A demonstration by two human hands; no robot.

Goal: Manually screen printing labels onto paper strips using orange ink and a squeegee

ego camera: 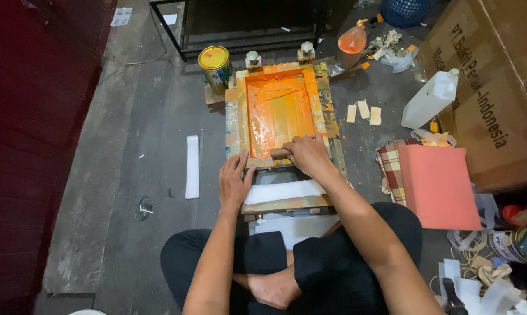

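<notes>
Wooden screen frame (278, 111) on floor, mesh totally smeared orange. Right hand (308, 155) curled tight round squeegee handle (280, 153) at near edge. Left hand (234, 181) flat, fingers spread, near-left corner. Paint can (215, 66) behind.

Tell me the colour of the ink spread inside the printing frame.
Orange, coating the mesh of the printing frame; it shows clearly in the head view, just beyond the right hand.

My right hand (308, 155) grips a wooden squeegee (281, 153) in the orange-inked screen frame (280, 108); my left hand (234, 182) presses the frame's near corner.
</notes>
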